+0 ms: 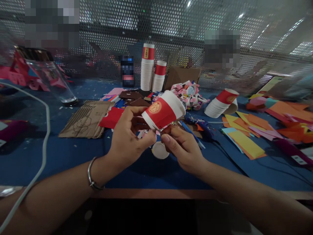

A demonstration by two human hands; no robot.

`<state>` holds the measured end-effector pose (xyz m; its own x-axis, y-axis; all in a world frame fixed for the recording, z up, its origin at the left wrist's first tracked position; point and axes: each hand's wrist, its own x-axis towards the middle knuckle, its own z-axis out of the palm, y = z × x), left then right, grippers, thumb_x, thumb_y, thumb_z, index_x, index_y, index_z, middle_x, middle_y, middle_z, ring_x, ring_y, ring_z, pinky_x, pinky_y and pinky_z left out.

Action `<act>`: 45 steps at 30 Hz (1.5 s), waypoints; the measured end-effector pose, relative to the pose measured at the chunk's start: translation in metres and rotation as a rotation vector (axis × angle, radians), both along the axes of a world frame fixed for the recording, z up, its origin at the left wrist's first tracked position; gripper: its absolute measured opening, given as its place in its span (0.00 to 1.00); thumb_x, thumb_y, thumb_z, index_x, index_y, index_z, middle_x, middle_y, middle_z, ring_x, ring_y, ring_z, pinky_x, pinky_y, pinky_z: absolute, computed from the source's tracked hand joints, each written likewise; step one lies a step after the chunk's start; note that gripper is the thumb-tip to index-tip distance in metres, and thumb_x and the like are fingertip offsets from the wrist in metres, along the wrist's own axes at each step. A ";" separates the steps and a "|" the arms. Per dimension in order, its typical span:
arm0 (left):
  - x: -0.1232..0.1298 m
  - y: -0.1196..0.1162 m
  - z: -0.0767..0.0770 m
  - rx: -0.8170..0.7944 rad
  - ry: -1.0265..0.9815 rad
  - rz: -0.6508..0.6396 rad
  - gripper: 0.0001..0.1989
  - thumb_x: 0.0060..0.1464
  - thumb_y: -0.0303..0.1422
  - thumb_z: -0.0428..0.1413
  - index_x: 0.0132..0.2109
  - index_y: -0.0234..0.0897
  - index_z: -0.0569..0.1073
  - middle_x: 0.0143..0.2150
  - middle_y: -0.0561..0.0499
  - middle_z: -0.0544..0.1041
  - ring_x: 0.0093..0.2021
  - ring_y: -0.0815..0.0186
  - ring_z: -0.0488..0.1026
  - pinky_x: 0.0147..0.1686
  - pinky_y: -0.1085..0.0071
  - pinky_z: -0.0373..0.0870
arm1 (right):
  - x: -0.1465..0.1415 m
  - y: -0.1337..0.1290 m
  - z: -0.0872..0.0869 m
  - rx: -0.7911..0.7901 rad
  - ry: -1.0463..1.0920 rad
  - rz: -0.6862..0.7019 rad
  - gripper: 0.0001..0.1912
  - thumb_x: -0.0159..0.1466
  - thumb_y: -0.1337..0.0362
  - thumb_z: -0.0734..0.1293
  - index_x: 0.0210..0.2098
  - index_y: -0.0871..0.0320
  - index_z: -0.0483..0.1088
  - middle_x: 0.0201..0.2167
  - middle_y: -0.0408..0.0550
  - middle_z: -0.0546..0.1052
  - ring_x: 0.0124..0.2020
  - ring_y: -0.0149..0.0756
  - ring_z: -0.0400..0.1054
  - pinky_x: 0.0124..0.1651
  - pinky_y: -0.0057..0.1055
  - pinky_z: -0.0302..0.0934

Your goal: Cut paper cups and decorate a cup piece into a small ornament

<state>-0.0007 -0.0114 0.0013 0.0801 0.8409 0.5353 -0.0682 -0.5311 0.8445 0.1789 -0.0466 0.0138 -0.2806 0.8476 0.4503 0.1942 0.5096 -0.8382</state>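
A white paper cup (163, 109) with a red band and a gold emblem is tilted on its side above the table, its mouth toward the upper right. My left hand (129, 137) grips it by the base end, thumb underneath and fingers behind. At the cup's lower side, my right hand (182, 145) is closed, thumb against forefinger. A slit or thin dark edge shows in the cup wall there; what the right fingers pinch is too small to make out. Just below the hands lies a round whitish disc (160, 150).
Stacked paper cups (147, 70) stand at the back beside a phone (127, 71). Another cup stack (221, 102) leans at right, near coloured paper (246, 140) and a dark blue corded tool (201, 125). Cardboard (85, 119), a glass bottle (49, 75) and a white cable (46, 130) are left.
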 end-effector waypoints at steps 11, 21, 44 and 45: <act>0.002 -0.004 0.002 -0.119 -0.105 -0.213 0.26 0.54 0.32 0.71 0.56 0.41 0.71 0.53 0.47 0.78 0.47 0.63 0.80 0.44 0.67 0.82 | 0.003 0.001 -0.004 -0.052 0.139 -0.007 0.19 0.74 0.49 0.67 0.32 0.55 0.68 0.24 0.38 0.65 0.23 0.27 0.54 0.24 0.27 0.50; 0.005 -0.002 0.005 -0.275 -0.245 -0.264 0.21 0.60 0.36 0.69 0.57 0.41 0.75 0.54 0.47 0.82 0.50 0.63 0.82 0.48 0.66 0.82 | 0.001 0.004 -0.004 -0.027 0.141 -0.021 0.19 0.74 0.51 0.67 0.31 0.55 0.67 0.24 0.37 0.63 0.22 0.27 0.53 0.24 0.27 0.51; 0.004 -0.002 0.005 -0.112 -0.081 -0.074 0.17 0.58 0.34 0.68 0.51 0.41 0.73 0.44 0.48 0.82 0.43 0.61 0.81 0.40 0.64 0.82 | 0.001 0.003 -0.005 0.097 -0.074 -0.159 0.14 0.74 0.55 0.65 0.35 0.56 0.70 0.28 0.41 0.70 0.26 0.29 0.61 0.29 0.30 0.56; 0.004 -0.002 0.005 -0.111 -0.078 -0.071 0.17 0.58 0.34 0.68 0.51 0.41 0.72 0.44 0.48 0.82 0.42 0.61 0.81 0.39 0.64 0.82 | 0.001 0.003 -0.004 0.096 -0.080 -0.167 0.15 0.74 0.55 0.66 0.34 0.56 0.70 0.27 0.41 0.70 0.26 0.29 0.61 0.29 0.30 0.56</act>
<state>0.0038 -0.0130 0.0065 0.1032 0.8888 0.4465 -0.1696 -0.4266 0.8884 0.1799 -0.0434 0.0095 -0.1780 0.8398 0.5129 0.3464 0.5413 -0.7661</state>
